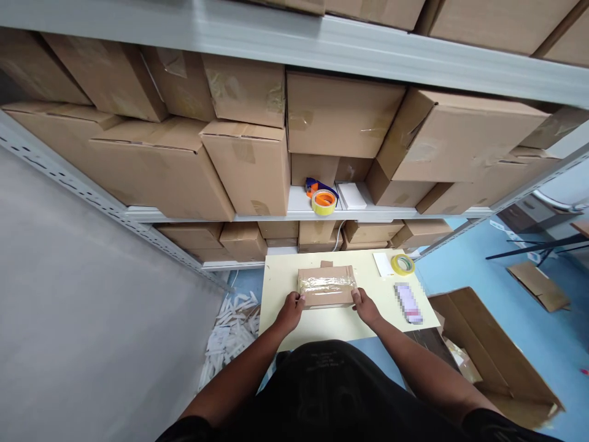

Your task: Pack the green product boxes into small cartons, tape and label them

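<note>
While hands (289, 311) (367, 307) hold box (326, 287), tape roll (404, 272) lies nearby.

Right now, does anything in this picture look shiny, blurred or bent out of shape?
Head view: bright glare streaks the clear tape on the carton between the left hand and right hand; head view: coarse square blocks obscure the flat item on the table; head view: the shelf uprights slant inward toward the bottom, probably a wide lens looking down.
</note>
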Motion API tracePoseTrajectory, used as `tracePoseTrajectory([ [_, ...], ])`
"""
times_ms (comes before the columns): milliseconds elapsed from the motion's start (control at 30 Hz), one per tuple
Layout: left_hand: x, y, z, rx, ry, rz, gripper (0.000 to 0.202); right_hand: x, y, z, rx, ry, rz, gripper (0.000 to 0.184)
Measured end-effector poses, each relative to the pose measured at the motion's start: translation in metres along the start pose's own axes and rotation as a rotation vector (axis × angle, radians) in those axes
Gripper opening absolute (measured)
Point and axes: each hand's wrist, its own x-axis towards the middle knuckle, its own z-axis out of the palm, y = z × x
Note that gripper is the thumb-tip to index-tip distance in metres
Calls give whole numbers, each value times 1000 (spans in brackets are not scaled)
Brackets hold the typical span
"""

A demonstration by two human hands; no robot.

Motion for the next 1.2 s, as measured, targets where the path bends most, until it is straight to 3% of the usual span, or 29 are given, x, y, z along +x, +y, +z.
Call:
tracePoseTrajectory([
  [100, -4, 1, -5, 13, 48, 3, 34, 3, 8, -9, 90, -44, -11, 57],
  [200, -7, 18, -16, 78, 237, 100, 31, 11, 19, -24, 220, -65, 37, 60],
  [267, -5, 47, -20, 134, 296, 193, 26, 18, 30, -34, 254, -89, 100, 57],
  [367, 9, 115, -9, 219, 116, 375, 21, 31, 50, -41, 243, -157, 231, 45],
  [433, 30, 164, 15, 325, -76, 504, 20, 39, 66, -43, 233, -215, 324, 40],
  [500, 58, 204, 52, 438, -243, 562, 20, 48, 81, -44, 233, -276, 413, 41],
  [600, 106, 238, 123, 595, -422, 557, 22, 64, 99, -49, 245, -355, 547, 49],
  [733, 164, 248, 215, 779, -542, 506, 21, 88, 115, -57, 283, -442, 657, 60],
  [867, 205, 243, 279, 843, -560, 496, 28, 102, 121, -58, 318, -494, 687, 63],
  [1033, 227, 229, 318, 908, -610, 528, 27, 105, 122, -55, 304, -482, 704, 63],
  [1200, 232, 221, 328, 949, -663, 570, 29, 105, 117, -58, 293, -475, 707, 62],
])
